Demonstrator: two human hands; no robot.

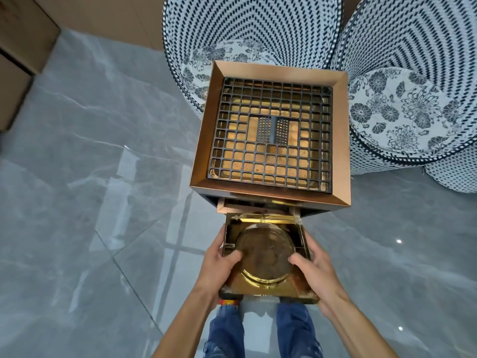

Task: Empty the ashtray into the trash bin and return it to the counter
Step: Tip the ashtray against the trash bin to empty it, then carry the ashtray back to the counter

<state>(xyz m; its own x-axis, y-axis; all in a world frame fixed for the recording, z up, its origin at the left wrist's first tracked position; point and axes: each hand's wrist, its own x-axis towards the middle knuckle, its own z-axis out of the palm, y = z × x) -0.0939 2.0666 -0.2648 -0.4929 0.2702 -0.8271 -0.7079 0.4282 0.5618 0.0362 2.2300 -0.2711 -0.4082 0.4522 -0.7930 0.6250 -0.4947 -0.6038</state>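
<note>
A square copper-rimmed metal bin [271, 130] is set on the grey marble-tile floor [90, 177], with a black metal grid [271, 164] seated inside its top rim. Two woven blue-and-white round chairs [245, 34] [413, 86] are placed behind it, to its left and right. A square gold metal tray [268, 288] is held before the bin's near edge, between the left hand [222, 262] at its left edge and the right hand [315, 267] at its right edge.
</note>
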